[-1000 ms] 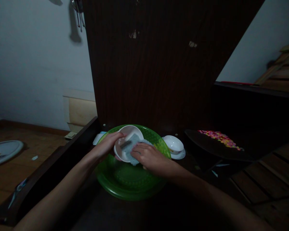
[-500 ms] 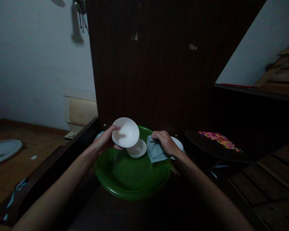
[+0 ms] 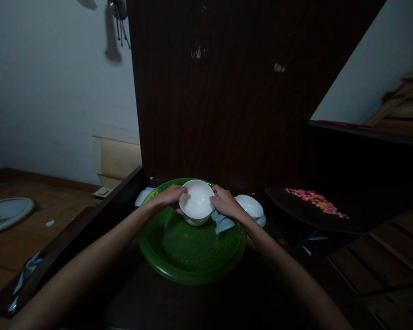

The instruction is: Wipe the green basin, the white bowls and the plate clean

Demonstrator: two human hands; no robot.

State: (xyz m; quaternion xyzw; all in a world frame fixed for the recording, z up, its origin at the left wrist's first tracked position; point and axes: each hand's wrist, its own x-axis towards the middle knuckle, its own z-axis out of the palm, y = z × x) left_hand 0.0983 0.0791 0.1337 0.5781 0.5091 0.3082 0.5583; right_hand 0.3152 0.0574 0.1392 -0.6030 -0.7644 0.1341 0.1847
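Observation:
A white bowl (image 3: 197, 200) is held tilted over the far part of a green basin (image 3: 189, 275). My left hand (image 3: 170, 197) grips its left rim, thumb on the inside. At the right rim, my right hand (image 3: 225, 201) is closed on a blue-grey cloth (image 3: 223, 223) that touches the bowl and hangs below the fingers. Beneath the held bowl, the small bowl in the basin is almost wholly hidden. White bowls (image 3: 249, 206) stand just right of the basin, beyond my right wrist.
A dark upright panel (image 3: 213, 101) rises behind the basin. Chopsticks (image 3: 252, 244) lie by the basin's right edge. At the right are colourful petal-like pieces (image 3: 316, 200) on a dark board. A pale packet (image 3: 142, 196) sits at the basin's left.
My left hand has carried the bowl rightward and slightly down, over the small bowl. My right hand has brought the cloth leftward against the bowl's rim. The view has shifted slightly.

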